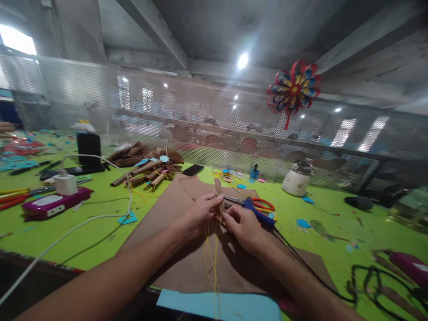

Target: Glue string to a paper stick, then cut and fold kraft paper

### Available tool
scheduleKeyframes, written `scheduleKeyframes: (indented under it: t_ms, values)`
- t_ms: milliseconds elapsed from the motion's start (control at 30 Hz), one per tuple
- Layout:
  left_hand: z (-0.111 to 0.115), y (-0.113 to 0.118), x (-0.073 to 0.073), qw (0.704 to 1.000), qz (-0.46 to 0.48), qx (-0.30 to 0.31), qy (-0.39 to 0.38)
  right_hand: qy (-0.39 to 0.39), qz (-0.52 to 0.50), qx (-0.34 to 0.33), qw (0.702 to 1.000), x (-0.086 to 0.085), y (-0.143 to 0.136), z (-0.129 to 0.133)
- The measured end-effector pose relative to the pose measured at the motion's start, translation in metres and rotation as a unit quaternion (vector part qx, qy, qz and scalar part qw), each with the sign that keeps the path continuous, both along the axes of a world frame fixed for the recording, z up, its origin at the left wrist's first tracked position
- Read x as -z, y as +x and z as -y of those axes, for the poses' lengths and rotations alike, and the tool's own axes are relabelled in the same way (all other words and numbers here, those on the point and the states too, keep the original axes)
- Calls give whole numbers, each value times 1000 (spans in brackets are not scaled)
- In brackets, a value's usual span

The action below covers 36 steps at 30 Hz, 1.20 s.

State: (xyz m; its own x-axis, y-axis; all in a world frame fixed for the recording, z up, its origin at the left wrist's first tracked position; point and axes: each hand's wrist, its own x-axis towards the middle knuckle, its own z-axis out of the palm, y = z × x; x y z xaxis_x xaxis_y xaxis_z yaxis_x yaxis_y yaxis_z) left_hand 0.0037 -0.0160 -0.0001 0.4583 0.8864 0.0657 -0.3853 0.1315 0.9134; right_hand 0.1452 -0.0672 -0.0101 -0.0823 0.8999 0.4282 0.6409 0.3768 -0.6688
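Note:
Above a large brown paper sheet [174,223], both of my hands are closed on one small rolled piece of brown paper [219,189]. My left hand [205,211] pinches it from the left, near its upper part. My right hand [242,225] grips its lower end with thumb and fingers. Thin yellow strings [214,258] hang from the roll down toward the table's front edge. Just behind my right hand lie a blue glue gun [257,211] with a black cord and orange-handled scissors [263,204].
Rolled brown paper pieces [157,178] are piled at the back left near a phone [193,170]. A purple power strip [56,203] with a white charger and cable lies left. A white kettle-shaped pot [297,178] stands right. Light-blue paper [220,305] lies at the front edge.

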Motion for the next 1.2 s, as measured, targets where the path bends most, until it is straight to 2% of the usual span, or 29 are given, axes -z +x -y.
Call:
scheduleKeyframes:
  t_ms: [300,467,600,700,867,1000,1100,1200]
  values:
    - [1,0,5,999,-17,-14,23,17,8,8,1000,-1,-8,6]
    - [2,2,7,998,-30,-27,52,-66,-70,12,995,-2,-7,5]
    - [3,2,5,999,-7,-18,44,-109,-145,-24,983,-3,-8,6]
    - [4,1,3,999,16,-2,36,-101,-167,-46,980,-3,-10,6]
    - [0,0,5,999,32,11,-1,-86,-145,-38,985,0,-10,5]
    - [-11,-1,10,999,38,-10,-5,-75,-123,-48,988,1,-10,8]
    - [-14,-3,10,999,39,-26,19,-55,-118,-30,991,3,-6,7]
    - [-8,-3,5,999,29,-8,31,-32,-146,10,989,6,-1,1]
